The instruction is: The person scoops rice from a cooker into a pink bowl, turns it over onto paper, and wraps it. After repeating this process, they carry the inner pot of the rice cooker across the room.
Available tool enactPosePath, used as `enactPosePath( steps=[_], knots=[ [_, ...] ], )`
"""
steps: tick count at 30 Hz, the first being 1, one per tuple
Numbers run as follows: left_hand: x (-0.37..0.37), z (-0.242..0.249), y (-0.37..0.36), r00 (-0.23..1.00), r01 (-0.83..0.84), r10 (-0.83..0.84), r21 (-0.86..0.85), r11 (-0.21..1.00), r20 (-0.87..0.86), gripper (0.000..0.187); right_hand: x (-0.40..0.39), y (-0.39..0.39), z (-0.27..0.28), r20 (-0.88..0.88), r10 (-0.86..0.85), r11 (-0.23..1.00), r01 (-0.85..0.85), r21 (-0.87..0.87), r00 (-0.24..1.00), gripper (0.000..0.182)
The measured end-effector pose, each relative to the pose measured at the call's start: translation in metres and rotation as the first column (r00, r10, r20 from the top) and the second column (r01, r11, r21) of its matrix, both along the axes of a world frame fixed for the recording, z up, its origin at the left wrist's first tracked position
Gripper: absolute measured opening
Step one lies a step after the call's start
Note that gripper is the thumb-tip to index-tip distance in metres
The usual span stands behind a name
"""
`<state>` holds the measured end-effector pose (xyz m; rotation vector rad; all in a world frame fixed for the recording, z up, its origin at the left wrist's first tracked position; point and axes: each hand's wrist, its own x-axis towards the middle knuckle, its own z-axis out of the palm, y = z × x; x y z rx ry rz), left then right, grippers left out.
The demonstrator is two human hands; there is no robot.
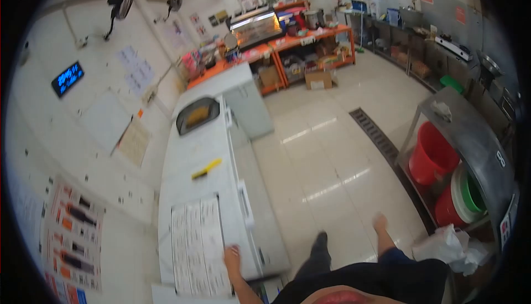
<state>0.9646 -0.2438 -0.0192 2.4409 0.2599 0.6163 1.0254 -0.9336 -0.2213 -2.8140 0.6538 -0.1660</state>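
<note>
left hand (232, 255) beside gridded board (194, 248), yellow tool (211, 167) beyond

A black top (423, 276) and dark grey trousers (315, 262) are worn.

No writing is clear enough to read, even the glowing blue numbers (69, 76) on the black rectangular wall clock (67, 79).

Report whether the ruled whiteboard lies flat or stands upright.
Lying flat: the whiteboard rests atop the white unit, ruled face up, beside the left hand.
</note>
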Motion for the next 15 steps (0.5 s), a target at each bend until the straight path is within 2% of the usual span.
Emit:
enactPosePath(
  steps=[1,2,3,4,5,6,7,8,9,11,12,14,15],
  knots=[
    [0.037,0.047,-0.066,0.939,-0.032,0.098,0.198,0.98,-0.33,0.023,-0.004,-0.053,-0.061,-0.425,-0.059,0.998,0.057,-0.016,0.903,0.039],
    [0.081,-0.018,-0.067,0.879,-0.006,0.04,0.071,0.997,-0.476,0.029,-0.03,-0.083,-0.085,-0.629,0.144,0.987,-0.153,0.04,0.764,0.036],
    [0.121,-0.009,-0.097,0.787,0.294,-0.26,-0.031,0.955,-0.559,0.031,-0.096,-0.127,-0.065,-0.621,0.123,0.99,-0.135,0.029,0.774,0.036],
    [0.166,0.008,-0.14,0.74,0.413,-0.385,-0.08,0.907,-0.551,0.031,-0.081,-0.105,-0.011,-0.786,0.363,0.925,-0.292,0.242,0.5,0.031],
    [0.205,0.021,-0.182,0.669,0.521,-0.503,-0.137,0.843,-0.548,0.03,-0.102,-0.086,0.066,-0.789,0.302,0.951,-0.119,0.284,0.535,0.023],
    [0.247,0.034,-0.223,0.61,0.625,-0.616,-0.175,0.761,-0.499,0.029,-0.103,-0.085,0.047,-0.941,0.018,0.88,0.441,0.175,0.338,0.024],
    [0.287,0.047,-0.263,0.536,0.718,-0.717,-0.207,0.665,-0.445,0.028,-0.109,-0.091,0.007,-0.991,-0.132,0.543,0.837,-0.074,-0.002,0.025],
    [0.323,0.054,-0.3,0.459,0.769,-0.806,-0.287,0.571,-0.374,0.028,-0.09,-0.092,0.036,-0.989,-0.145,0.521,0.847,-0.101,-0.028,0.025],
    [0.359,0.057,-0.336,0.38,0.809,-0.877,-0.354,0.469,-0.293,0.028,-0.074,-0.101,0.043,-0.984,-0.164,0.527,0.849,-0.031,0.066,0.025],
    [0.433,0.058,-0.393,0.096,0.803,-0.98,-0.569,0.178,-0.172,0.029,-0.03,-0.105,0.049,-0.947,-0.188,0.547,0.828,0.12,0.261,0.025],
    [0.471,0.032,-0.407,0.077,0.8,-0.981,-0.576,0.166,-0.175,0.029,-0.005,-0.103,0.045,-0.913,-0.192,0.561,0.804,0.198,0.359,0.025],
    [0.554,-0.043,-0.427,-0.198,0.414,-0.967,-0.908,0.067,-0.161,0.028,0.035,-0.093,0.053,-0.827,-0.188,0.596,0.731,0.332,0.529,0.025],
    [0.585,-0.09,-0.415,-0.077,0.305,-0.972,-0.933,0.191,-0.224,0.027,0.051,-0.093,0.061,-0.779,-0.178,0.622,0.682,0.384,0.601,0.025]
  ],
)
